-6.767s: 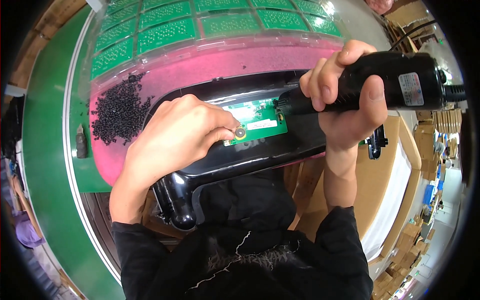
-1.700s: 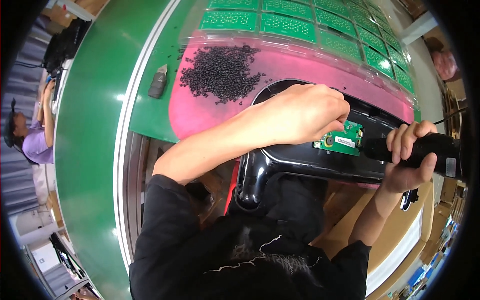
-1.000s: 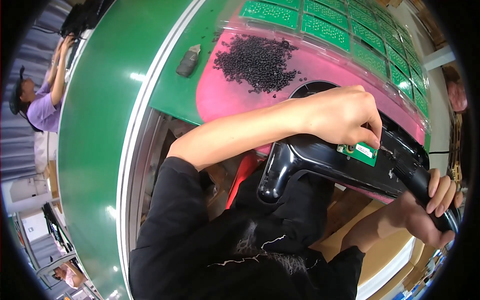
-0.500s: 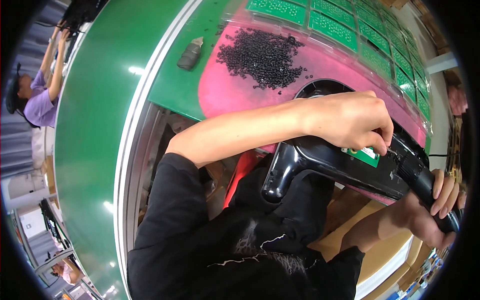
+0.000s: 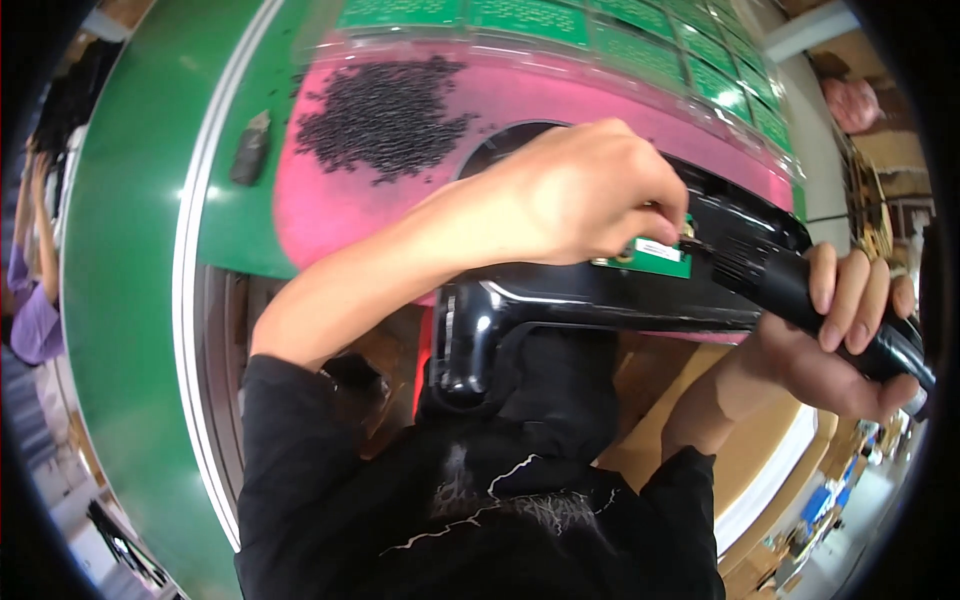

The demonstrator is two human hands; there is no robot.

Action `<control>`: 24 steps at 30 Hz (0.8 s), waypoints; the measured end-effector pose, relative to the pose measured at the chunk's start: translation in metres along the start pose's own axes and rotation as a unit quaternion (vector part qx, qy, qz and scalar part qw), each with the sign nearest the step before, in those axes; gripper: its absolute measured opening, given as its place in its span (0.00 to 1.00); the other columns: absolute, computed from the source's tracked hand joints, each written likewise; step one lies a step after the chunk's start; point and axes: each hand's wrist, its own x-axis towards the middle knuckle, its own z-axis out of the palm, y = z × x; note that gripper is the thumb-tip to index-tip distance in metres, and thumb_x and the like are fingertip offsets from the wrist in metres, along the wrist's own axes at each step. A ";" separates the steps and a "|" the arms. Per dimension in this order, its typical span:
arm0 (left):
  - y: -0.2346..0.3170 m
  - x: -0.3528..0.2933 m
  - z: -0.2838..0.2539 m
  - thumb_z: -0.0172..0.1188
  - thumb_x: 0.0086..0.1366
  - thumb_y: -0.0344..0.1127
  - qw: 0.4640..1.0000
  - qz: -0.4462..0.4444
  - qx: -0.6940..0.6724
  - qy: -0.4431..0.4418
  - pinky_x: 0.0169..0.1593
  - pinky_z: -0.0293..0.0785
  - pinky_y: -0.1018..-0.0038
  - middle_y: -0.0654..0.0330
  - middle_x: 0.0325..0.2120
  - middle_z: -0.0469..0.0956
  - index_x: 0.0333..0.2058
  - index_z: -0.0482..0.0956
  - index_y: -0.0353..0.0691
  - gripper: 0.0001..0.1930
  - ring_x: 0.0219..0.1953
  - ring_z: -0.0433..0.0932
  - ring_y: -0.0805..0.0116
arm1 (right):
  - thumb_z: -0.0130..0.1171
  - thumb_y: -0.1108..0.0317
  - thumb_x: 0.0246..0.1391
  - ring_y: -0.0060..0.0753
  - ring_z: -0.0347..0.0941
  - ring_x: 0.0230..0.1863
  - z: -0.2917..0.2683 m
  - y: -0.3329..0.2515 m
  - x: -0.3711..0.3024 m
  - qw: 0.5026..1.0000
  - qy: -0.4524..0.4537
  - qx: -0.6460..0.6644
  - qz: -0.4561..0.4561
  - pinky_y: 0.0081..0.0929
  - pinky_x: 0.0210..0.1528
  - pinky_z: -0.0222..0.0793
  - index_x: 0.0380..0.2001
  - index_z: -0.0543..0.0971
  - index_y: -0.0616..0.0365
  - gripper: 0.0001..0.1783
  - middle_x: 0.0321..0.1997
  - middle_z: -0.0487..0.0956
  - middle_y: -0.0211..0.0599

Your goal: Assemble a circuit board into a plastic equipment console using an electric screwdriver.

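My right hand point(image 5: 840, 330) is wrapped around a black cylindrical electric screwdriver point(image 5: 780, 285) with a ribbed front end. The tool lies almost level, its tip pointing left at the right end of a small green circuit board point(image 5: 657, 258). That board sits in a glossy black plastic housing point(image 5: 600, 300), which has a rounded end and a stubby arm jutting toward me. Over the board, my left hand point(image 5: 600, 190) is closed in a pinch close to the screwdriver's tip. Whatever its fingertips hold is hidden or too small to name.
A heap of tiny black screw-like pieces point(image 5: 375, 115) lies on the pink mat point(image 5: 320, 215). Clear trays of green circuit boards point(image 5: 530, 18) line the far side. A dark wrapped lump point(image 5: 250, 150) rests on the green table point(image 5: 130, 200). Another person point(image 5: 38, 310) is at far left.
The whole view has swung, so the bench and both hands appear farther left. My left fingertips have drawn slightly left relative to the screwdriver tip; the right hand keeps its grip.
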 end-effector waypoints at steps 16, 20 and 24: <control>-0.008 0.003 -0.003 0.57 0.53 0.23 0.974 0.023 0.203 0.094 0.39 0.70 0.67 0.58 0.27 0.75 0.31 0.76 0.37 0.06 0.35 0.73 0.58 | 0.51 0.37 0.50 0.19 0.58 0.13 -0.009 0.037 -0.016 0.987 -0.122 -0.044 0.095 0.22 0.21 0.56 0.39 0.66 0.55 0.30 0.17 0.65 0.25; -0.010 0.000 -0.004 0.55 0.55 0.25 0.975 0.016 0.204 0.081 0.42 0.70 0.67 0.59 0.29 0.75 0.31 0.75 0.37 0.04 0.38 0.73 0.58 | 0.52 0.37 0.50 0.20 0.58 0.12 -0.001 0.040 -0.015 0.984 -0.115 -0.062 0.120 0.22 0.20 0.56 0.37 0.65 0.56 0.31 0.17 0.65 0.25; -0.009 -0.004 -0.008 0.56 0.56 0.26 0.976 0.001 0.206 0.077 0.44 0.70 0.66 0.59 0.32 0.76 0.32 0.76 0.38 0.05 0.41 0.73 0.58 | 0.56 0.40 0.48 0.18 0.56 0.11 0.017 0.049 -0.016 0.978 -0.106 -0.108 0.146 0.20 0.18 0.54 0.33 0.63 0.56 0.29 0.15 0.64 0.25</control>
